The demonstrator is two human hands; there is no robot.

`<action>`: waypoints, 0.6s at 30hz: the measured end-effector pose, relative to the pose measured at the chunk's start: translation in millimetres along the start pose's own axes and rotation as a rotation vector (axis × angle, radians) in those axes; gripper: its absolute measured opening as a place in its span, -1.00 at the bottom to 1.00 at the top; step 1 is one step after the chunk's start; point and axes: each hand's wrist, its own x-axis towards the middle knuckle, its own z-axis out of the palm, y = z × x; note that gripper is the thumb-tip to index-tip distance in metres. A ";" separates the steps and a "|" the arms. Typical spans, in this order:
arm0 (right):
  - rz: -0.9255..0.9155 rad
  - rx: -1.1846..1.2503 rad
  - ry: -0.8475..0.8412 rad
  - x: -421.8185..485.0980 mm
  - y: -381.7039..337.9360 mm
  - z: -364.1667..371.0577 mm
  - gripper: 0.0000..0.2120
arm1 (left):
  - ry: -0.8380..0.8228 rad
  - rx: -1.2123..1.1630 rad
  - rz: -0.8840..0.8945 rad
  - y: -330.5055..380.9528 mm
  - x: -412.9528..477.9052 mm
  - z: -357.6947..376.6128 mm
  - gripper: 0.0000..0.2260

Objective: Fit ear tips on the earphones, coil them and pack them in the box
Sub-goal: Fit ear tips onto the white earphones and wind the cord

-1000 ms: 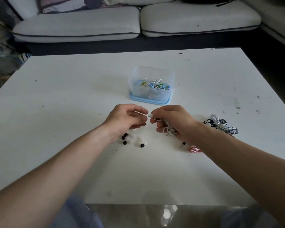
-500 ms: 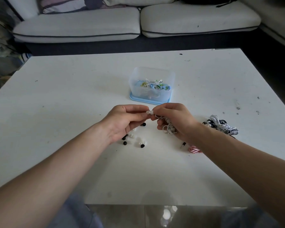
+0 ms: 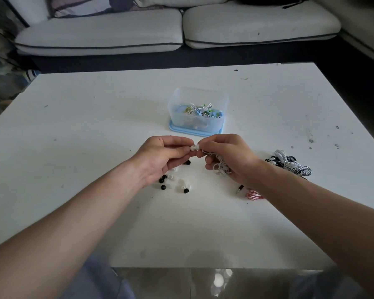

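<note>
The white ear tip [image 3: 192,147] sits between my fingertips—my left hand [image 3: 164,155] pinches it, my right hand [image 3: 225,154] grips the earbud and bunched cable [image 3: 220,167], nozzle pointing left—box [image 3: 198,112] beyond.

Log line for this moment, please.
phase: fitting | left hand: pinches white ear tip | right hand: grips white earphones | box: open, beyond hands

Black and white ear tips [image 3: 175,181], blue-based clear box [image 3: 198,113]
</note>
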 end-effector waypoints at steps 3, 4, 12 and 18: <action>0.005 -0.003 -0.027 0.1 -0.9 -2.4 -0.91 | -0.026 0.013 0.001 0.9 0.4 -1.6 -0.85; 0.007 -0.006 -0.041 0.3 -1.5 -3.4 -0.90 | -0.034 0.017 -0.001 1.2 0.4 -1.7 -0.85; -0.004 -0.022 -0.087 0.6 -3.0 -7.3 -0.91 | -0.052 0.013 -0.009 -1.3 2.1 -1.6 -0.86; -0.008 -0.027 -0.087 -0.7 -2.5 -7.0 -0.91 | -0.039 -0.003 -0.007 -6.4 4.4 -1.2 -0.86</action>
